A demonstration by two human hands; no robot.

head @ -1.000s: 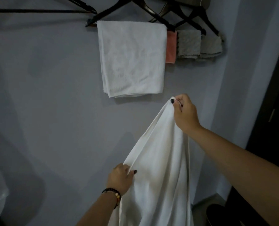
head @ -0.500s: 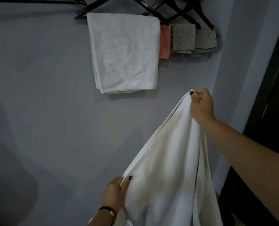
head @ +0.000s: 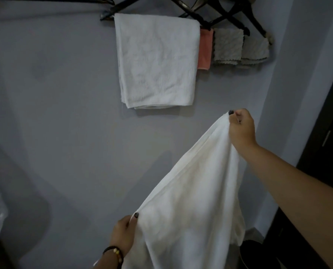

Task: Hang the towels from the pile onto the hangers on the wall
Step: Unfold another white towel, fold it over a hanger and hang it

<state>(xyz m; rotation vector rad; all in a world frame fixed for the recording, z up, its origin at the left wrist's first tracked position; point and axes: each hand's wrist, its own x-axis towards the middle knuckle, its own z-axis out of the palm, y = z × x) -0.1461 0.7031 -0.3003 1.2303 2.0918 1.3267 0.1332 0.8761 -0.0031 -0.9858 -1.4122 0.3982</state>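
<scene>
Right hand [head: 241, 131] raised, fingers curled, pinching top corner of white towel [head: 191, 200]. Left hand [head: 123, 235], lower, thumb and fingers gripping the towel's left edge; bead bracelet [head: 113, 254] on wrist. Towel hangs slack between both hands, in front of grey wall [head: 64, 113]. Dark hangers [head: 210, 18] above carry folded white towel [head: 157, 61], pink cloth [head: 205, 49], two grey cloths [head: 228, 46].

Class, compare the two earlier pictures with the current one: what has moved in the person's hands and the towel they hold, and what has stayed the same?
The right hand has carried its corner of the large white cloth towel rightward, away from the left hand, so the edge between them is stretched wider. Nothing was released: both hands keep pinching it. The folded white towel, pink cloth and two grey cloths stay hung on the black hangers.
</scene>
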